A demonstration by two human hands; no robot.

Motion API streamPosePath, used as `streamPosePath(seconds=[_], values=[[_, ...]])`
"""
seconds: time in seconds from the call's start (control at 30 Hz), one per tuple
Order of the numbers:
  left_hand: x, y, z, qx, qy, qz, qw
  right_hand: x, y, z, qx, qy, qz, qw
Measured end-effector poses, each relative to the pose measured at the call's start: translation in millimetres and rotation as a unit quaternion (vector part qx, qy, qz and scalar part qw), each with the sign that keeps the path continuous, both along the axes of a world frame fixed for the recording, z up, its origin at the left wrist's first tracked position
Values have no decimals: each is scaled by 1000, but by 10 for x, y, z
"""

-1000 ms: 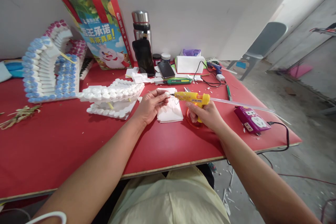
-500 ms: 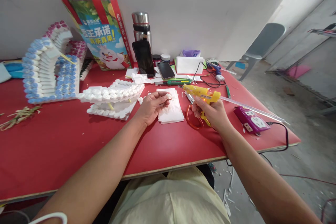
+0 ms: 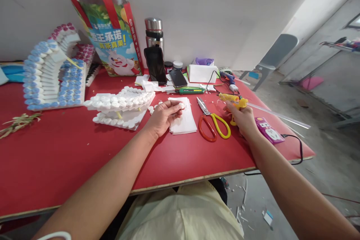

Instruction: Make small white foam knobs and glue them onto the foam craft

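Between the thumb and fingers of my left hand (image 3: 165, 116) is a small round white piece (image 3: 181, 105), held over a stack of white paper (image 3: 185, 122). My right hand (image 3: 242, 118) grips a yellow hot glue gun (image 3: 229, 97) with a clear glue stick (image 3: 281, 115) sticking out of its back. Scissors (image 3: 209, 114) with one red and one yellow handle lie between the paper and my right hand. Left of my left hand stands a white curved model (image 3: 119, 103) covered in rounded white pieces, with a few loose white pieces (image 3: 152, 109) beside it.
Blue-and-white and pink models (image 3: 56, 78) stand at the left, near a printed bag (image 3: 115, 45). Along the back are a steel flask (image 3: 154, 32), phones (image 3: 155, 63) and a green utility knife (image 3: 191, 90). A purple power socket (image 3: 268, 129) lies near the right edge.
My right hand has moved right with the glue gun, away from the paper, uncovering the scissors. My left hand stays nearly in place with the white piece.
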State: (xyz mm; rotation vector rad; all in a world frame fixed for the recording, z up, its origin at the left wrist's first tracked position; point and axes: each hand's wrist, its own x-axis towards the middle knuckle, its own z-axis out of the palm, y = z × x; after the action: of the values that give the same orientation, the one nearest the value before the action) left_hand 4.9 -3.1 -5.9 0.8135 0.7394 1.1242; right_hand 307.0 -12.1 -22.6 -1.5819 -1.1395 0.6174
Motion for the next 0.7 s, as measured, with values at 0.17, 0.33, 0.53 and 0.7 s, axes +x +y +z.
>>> streamPosePath(seconds=[0.17,0.33,0.53,0.7], values=[[4,-15,9,2,1,-1,1000,47,39,-64,-33,-45,-19,998],[-3,-27,31,-8,-11,-10,1000,121,27,-111,-60,-135,-20,989],[-18,-40,55,-16,-29,-25,999,159,-41,-106,-97,-250,-30,963],[-10,-57,76,-20,-39,-24,999,88,-432,12,-52,-406,6,912]])
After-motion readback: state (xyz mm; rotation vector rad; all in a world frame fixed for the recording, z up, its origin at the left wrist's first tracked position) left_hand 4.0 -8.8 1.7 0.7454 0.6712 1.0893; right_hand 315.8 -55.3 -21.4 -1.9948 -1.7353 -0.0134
